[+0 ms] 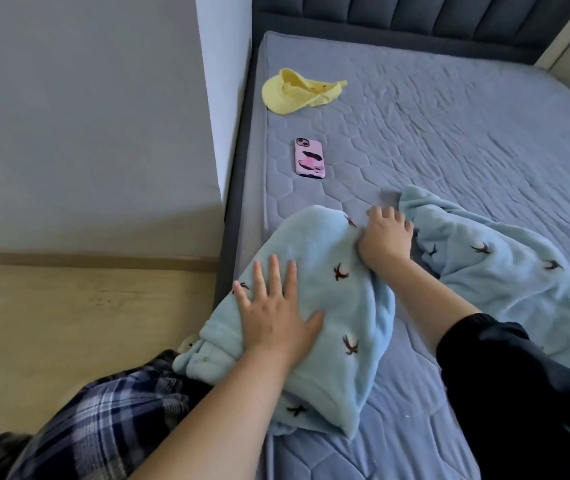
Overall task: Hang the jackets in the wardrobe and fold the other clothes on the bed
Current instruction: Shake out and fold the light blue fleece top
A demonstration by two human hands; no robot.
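The fluffy blue clothing (311, 244) lies on the bed (449, 133) under both hands, stretched left to right; the left hand (276, 320) presses flat and open on its near end, and the right hand (385, 240) grabs a bunch in the middle.

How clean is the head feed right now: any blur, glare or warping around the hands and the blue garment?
Head view: soft, even daylight with no glare; the left hand, flat on the light blue garment, reads sharp; the right hand, gripping its fabric, looks slightly soft; the wide-angle lens bows the headboard and the mattress far edge toward the corners.
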